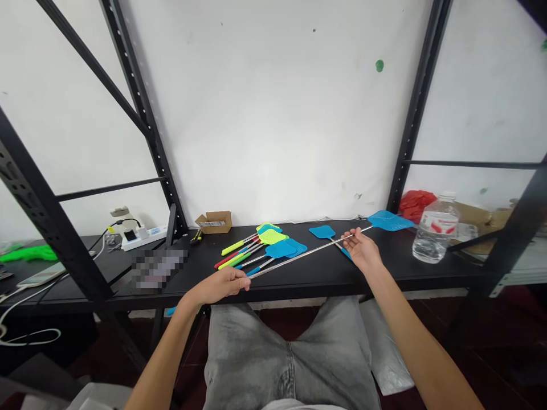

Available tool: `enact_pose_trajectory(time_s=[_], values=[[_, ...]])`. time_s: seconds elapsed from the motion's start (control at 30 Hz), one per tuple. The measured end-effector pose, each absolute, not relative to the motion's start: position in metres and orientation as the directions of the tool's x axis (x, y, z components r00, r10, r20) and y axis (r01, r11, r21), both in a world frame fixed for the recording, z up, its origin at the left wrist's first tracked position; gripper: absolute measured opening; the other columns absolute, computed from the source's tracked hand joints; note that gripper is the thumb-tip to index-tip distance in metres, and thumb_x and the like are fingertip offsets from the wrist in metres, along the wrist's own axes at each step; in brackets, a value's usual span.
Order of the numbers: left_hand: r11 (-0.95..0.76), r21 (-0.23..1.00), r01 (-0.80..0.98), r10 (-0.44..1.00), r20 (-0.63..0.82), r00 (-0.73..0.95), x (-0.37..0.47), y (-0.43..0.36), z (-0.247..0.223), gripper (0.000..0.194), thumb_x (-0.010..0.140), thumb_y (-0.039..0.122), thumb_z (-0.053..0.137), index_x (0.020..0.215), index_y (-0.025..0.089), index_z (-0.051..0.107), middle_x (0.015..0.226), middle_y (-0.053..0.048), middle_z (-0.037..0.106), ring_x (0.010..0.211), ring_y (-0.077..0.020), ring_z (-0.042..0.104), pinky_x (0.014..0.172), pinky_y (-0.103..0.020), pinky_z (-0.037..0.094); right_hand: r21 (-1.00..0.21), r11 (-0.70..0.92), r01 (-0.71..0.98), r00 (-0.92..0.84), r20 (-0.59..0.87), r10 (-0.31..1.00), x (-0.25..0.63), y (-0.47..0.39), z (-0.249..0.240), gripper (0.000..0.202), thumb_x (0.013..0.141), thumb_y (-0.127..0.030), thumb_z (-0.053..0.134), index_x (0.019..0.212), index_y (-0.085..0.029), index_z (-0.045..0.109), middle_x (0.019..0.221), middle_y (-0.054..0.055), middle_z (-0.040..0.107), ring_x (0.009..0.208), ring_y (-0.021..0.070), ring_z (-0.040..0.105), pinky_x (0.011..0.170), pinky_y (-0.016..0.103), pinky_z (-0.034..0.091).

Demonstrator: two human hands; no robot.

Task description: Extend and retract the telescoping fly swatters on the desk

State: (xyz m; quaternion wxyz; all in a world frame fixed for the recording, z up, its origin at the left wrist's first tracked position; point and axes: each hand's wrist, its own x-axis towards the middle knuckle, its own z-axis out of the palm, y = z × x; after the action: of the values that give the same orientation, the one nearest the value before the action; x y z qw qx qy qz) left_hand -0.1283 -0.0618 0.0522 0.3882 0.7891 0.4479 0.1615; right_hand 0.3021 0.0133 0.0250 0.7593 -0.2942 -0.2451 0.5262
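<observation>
Both hands hold one fly swatter (390, 220) with a blue head and a long metal rod, slanting up to the right above the shelf's front part. My left hand (225, 284) is closed around its lower end, hiding the handle. My right hand (361, 248) pinches the rod a little below the blue head. Beneath the right hand lies another blue fly swatter (322, 232), its handle partly covered by that hand. Left of it, several more fly swatters (273, 236) with yellow-green and blue heads lie overlapped, their yellow, red and blue handles pointing left.
A small open cardboard box (215, 222) stands at the back of the black shelf (342, 279). To the right are a water bottle (436, 229) and a red plastic bag (415, 205). A power strip (145, 237) with cables lies left. Black metal posts (421, 108) flank the workspace.
</observation>
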Motion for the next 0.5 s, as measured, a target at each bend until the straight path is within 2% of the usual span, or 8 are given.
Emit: enact_pose_trajectory(time_s=[0.17,0.27,0.4,0.5], values=[[-0.221,0.793,0.568,0.84,-0.141,0.524,-0.14,-0.066,0.059,0.06,0.085,0.072,0.056,0.085,0.013,0.065,0.056,0.006,0.037,0.055,-0.0098,0.028,0.054,-0.024,0.023,-0.695,0.273,-0.665,0.351,0.031,0.936,0.303,0.013,0.026,0.03,0.1,-0.027,0.058,0.072,-0.018,0.065,0.069,0.002,0.07,0.067,0.0124,0.07,0.058,0.02,0.055],[-0.215,0.796,0.565,0.837,-0.148,0.527,-0.149,-0.067,0.062,0.061,0.084,0.072,0.057,0.088,0.012,0.066,0.054,0.007,0.035,0.055,-0.0097,0.028,0.054,-0.024,0.021,-0.696,0.268,-0.666,0.336,0.04,0.941,0.303,0.014,0.025,0.029,0.1,-0.027,0.058,0.072,-0.018,0.065,0.071,0.003,0.071,0.068,0.0128,0.07,0.057,0.02,0.055],[-0.239,0.754,0.612,0.845,-0.149,0.514,-0.156,-0.065,0.063,0.06,0.085,0.072,0.055,0.088,0.012,0.066,0.054,0.006,0.042,0.054,-0.0099,0.03,0.055,-0.025,0.022,-0.673,0.275,-0.687,0.35,0.025,0.936,0.305,0.015,0.024,0.03,0.102,-0.026,0.054,0.074,-0.019,0.065,0.073,0.002,0.071,0.068,0.0123,0.07,0.056,0.02,0.054],[-0.279,0.702,0.655,0.874,-0.097,0.477,-0.155,-0.064,0.063,0.059,0.086,0.071,0.054,0.085,0.013,0.065,0.057,0.005,0.043,0.056,-0.0106,0.032,0.055,-0.025,0.024,-0.666,0.281,-0.691,0.362,0.018,0.932,0.304,0.017,0.023,0.031,0.103,-0.028,0.051,0.077,-0.019,0.067,0.074,0.002,0.073,0.068,0.0121,0.07,0.055,0.02,0.055]])
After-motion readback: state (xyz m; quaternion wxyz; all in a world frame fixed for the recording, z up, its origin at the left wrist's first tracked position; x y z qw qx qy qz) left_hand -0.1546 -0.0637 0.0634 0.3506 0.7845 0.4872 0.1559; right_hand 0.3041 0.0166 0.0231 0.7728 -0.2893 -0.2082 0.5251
